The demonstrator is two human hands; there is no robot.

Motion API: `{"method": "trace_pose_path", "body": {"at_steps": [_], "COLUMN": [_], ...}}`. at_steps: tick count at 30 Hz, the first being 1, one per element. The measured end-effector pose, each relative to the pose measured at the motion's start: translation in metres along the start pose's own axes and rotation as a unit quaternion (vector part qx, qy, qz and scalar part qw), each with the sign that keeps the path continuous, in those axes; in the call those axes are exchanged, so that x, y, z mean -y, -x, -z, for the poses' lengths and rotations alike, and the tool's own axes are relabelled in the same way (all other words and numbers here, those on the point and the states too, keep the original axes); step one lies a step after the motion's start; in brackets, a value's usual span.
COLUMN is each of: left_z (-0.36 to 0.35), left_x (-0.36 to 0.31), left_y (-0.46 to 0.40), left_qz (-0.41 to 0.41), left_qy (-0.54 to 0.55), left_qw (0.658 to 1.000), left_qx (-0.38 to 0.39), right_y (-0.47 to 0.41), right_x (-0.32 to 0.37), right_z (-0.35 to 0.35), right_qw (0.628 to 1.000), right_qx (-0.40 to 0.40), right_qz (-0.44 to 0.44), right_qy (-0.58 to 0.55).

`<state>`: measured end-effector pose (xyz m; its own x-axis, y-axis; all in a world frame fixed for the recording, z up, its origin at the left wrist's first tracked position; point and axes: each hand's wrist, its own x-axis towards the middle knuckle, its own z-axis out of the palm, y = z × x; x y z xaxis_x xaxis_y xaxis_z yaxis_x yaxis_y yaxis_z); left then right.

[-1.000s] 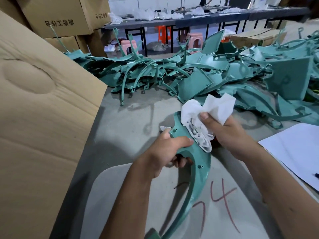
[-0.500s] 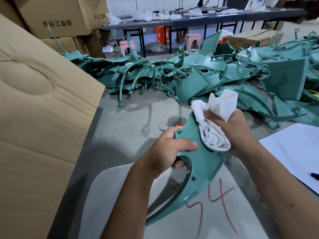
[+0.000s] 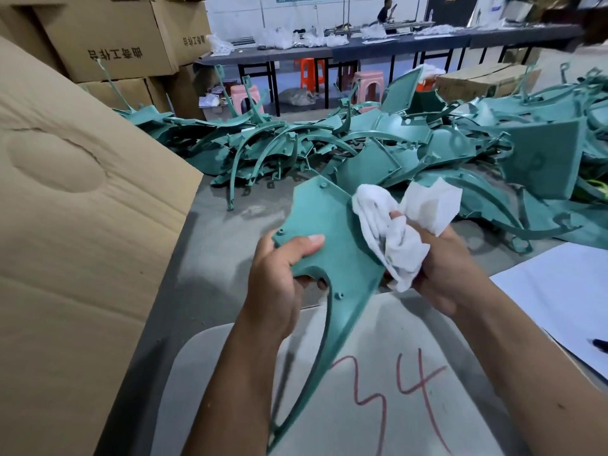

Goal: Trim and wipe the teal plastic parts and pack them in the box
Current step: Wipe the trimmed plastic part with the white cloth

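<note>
My left hand (image 3: 279, 274) grips a teal plastic part (image 3: 332, 232), thumb on its flat face and fingers curled under its edge. The part has a broad panel at the top and a long curved arm (image 3: 316, 366) sweeping down toward me. My right hand (image 3: 441, 271) holds a crumpled white cloth (image 3: 398, 235) against the panel's right edge. A big heap of teal parts (image 3: 394, 149) covers the far side of the grey table (image 3: 223, 245). The brown cardboard box flap (image 3: 75, 225) stands at my left.
A pale sheet marked with a red "34" (image 3: 404, 386) lies under my arms. White paper (image 3: 559, 301) lies at the right with a dark pen tip at its edge. Stacked cartons (image 3: 108, 37) stand at the back left; stools and long tables behind.
The teal part has turned so its broad flat face shows toward me and sits higher. The cloth has slid from the part's top end to its right edge.
</note>
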<state>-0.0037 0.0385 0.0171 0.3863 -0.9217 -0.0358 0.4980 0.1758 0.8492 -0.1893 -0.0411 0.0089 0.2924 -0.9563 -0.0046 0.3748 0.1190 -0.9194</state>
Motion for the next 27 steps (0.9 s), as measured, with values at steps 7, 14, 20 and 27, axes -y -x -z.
{"method": "trace_pose_path", "body": {"at_steps": [7, 14, 20, 27], "left_z": [0.009, -0.006, -0.004, 0.021], "left_x": [-0.003, 0.018, 0.017, 0.001], "left_y": [-0.016, -0.014, -0.017, -0.033], "left_qz": [-0.019, -0.032, -0.063, -0.027], "left_qy": [0.049, -0.054, -0.048, 0.062], "left_qw": [0.995, 0.998, 0.994, 0.955], "left_qx": [-0.085, -0.027, -0.07, -0.288], "right_y": [0.013, 0.015, 0.025, 0.035], "right_x": [-0.023, -0.028, -0.028, -0.034], "right_z": [-0.037, -0.049, -0.053, -0.051], "right_qw": [1.0, 0.997, 0.994, 0.953], "right_qx": [-0.008, -0.068, 0.017, 0.173], "right_qz": [0.017, 0.03, 0.102, 0.125], "right_qy": [0.007, -0.022, 0.026, 0.217]}}
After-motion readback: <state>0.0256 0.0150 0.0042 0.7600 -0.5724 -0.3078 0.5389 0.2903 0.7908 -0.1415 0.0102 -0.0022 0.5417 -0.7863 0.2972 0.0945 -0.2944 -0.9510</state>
